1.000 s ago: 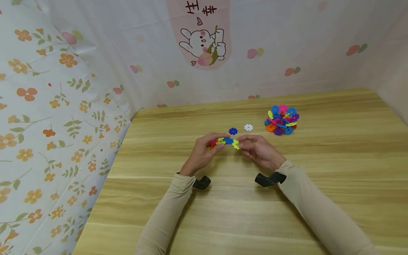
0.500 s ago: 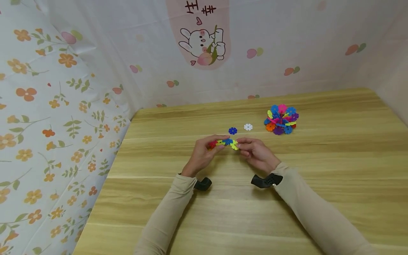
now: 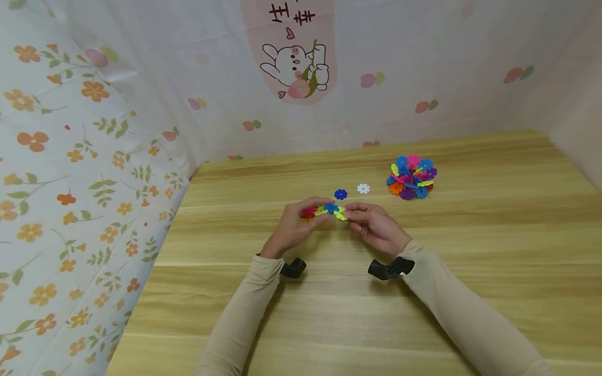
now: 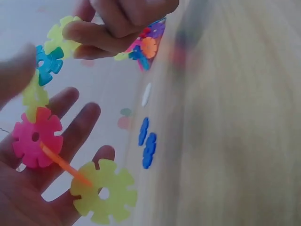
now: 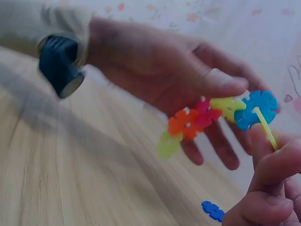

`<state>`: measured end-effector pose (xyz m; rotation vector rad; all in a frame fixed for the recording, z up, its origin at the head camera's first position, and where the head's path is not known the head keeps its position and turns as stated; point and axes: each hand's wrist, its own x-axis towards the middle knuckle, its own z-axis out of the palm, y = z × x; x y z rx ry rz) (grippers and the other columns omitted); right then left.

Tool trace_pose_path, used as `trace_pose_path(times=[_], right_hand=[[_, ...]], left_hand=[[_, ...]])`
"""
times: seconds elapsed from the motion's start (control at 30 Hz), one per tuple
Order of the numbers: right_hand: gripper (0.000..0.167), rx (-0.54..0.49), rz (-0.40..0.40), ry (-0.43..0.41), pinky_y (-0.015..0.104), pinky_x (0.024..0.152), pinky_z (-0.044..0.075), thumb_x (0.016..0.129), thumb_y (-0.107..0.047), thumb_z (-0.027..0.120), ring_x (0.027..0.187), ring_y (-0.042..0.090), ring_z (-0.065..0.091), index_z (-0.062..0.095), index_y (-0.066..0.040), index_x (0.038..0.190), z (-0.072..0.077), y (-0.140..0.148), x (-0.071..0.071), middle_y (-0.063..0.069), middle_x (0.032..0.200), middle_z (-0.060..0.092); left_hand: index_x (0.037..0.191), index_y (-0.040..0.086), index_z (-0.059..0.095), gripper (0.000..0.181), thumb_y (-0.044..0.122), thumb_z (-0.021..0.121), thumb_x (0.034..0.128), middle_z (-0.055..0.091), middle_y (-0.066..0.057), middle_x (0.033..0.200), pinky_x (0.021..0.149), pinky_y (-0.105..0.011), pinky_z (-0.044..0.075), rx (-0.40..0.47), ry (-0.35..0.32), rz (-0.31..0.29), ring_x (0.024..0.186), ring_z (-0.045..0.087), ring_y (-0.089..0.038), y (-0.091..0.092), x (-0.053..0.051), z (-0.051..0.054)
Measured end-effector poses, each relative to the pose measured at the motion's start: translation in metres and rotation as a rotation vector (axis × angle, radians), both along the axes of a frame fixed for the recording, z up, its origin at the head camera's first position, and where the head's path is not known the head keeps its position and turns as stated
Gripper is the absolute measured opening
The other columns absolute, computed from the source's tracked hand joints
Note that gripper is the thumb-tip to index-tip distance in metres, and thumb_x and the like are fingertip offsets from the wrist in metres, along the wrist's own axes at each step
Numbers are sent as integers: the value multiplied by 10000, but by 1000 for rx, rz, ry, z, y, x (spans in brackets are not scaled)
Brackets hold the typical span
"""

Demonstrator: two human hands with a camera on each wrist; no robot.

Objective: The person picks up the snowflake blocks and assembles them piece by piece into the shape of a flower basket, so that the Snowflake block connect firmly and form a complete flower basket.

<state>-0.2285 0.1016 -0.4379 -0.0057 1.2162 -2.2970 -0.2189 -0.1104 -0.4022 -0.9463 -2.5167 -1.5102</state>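
Observation:
Plastic snowflake discs are joined into a short chain (image 5: 204,113): yellow, orange, pink, yellow, blue and yellow. My left hand (image 3: 292,225) holds the chain near its blue disc (image 5: 261,110) with the thumb and a finger, the other fingers spread behind it. At the chain's other end, my right hand (image 3: 376,227) pinches the yellow end disc (image 4: 63,36), which meets the blue one. The left wrist view shows the far yellow disc (image 4: 104,192) hanging beside the left palm, joined to the edge-on orange disc (image 4: 66,164).
Beyond the hands lie a dark blue disc (image 3: 340,194) and a white disc (image 3: 363,188), flat on the wooden table (image 3: 324,318). A second blue disc (image 4: 149,150) shows in the left wrist view. A multicoloured ball of joined discs (image 3: 411,177) stands at the back right.
My right hand has shifted slightly left, bringing the yellow end disc closer against the blue one. The left hand keeps its hold, and the head view has shifted a little.

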Motion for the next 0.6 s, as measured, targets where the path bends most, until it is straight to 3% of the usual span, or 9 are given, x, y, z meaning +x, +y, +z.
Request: trace_pose_path(times=[0.17, 0.3, 0.43, 0.5, 0.6], right_hand=[[187, 92, 36, 50, 195, 495, 390, 917, -69, 581, 554, 105, 456, 536, 22, 1074, 2, -1, -3, 58, 824, 563], [219, 143, 51, 73, 221, 506, 366, 917, -100, 592, 551, 125, 446, 542, 21, 1092, 2, -1, -6, 71, 813, 525], [257, 193, 63, 99, 233, 516, 372, 908, -135, 613, 551, 135, 465, 552, 13, 1109, 4, -1, -8, 83, 799, 519], [262, 222, 68, 109, 230, 515, 389, 903, -138, 620, 550, 131, 480, 557, 13, 1107, 5, -2, -10, 88, 801, 533], [247, 269, 75, 124, 234, 515, 401, 904, -130, 616, 545, 127, 493, 563, 14, 1098, 7, -2, -10, 94, 799, 553]], left_hand=[[1197, 90, 637, 357, 150, 684, 849, 622, -19, 1188, 946, -355, 425, -44, 31, -3, 1129, 544, -129, -5, -13, -13], [1182, 98, 641, 372, 207, 702, 831, 622, 12, 1182, 941, -311, 425, -54, 47, -16, 1121, 542, -96, -4, -17, -18], [1156, 126, 656, 371, 271, 711, 819, 658, 36, 1055, 761, -240, 487, -54, 28, -1, 879, 594, -51, -1, -17, -21], [1136, 135, 668, 362, 294, 714, 815, 664, 44, 980, 626, -215, 450, -71, 19, 21, 691, 520, -53, 1, -15, -22], [1118, 132, 680, 356, 304, 719, 809, 664, 47, 946, 561, -213, 414, -86, -3, 49, 619, 450, -81, 2, -14, -23]])
